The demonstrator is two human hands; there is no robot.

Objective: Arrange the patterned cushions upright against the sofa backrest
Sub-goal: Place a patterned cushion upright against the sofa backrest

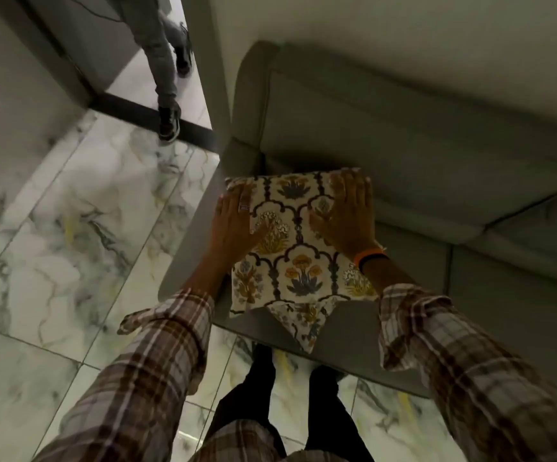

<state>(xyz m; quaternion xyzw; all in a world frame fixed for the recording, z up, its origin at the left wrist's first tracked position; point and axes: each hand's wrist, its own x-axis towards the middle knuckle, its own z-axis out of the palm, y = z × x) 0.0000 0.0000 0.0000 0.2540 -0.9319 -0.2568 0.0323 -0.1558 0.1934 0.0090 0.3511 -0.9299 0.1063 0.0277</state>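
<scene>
A cream cushion (298, 261) with a dark lattice and yellow and blue flowers lies on the grey sofa seat (413, 315), at its left end. My left hand (237, 218) grips its upper left edge and my right hand (347, 211) grips its upper right part, fingers spread over the fabric. A corner of a second patterned cushion (303, 323) pokes out from under the first, towards the seat's front edge. The grey sofa backrest (403, 121) rises just beyond the cushions, with nothing leaning on it.
The sofa armrest (247, 105) stands left of the cushions. A marble tile floor (70, 228) spreads to the left and below. Another person's legs (167, 78) step through a doorway at the upper left. My own legs (263, 395) stand at the seat's front edge.
</scene>
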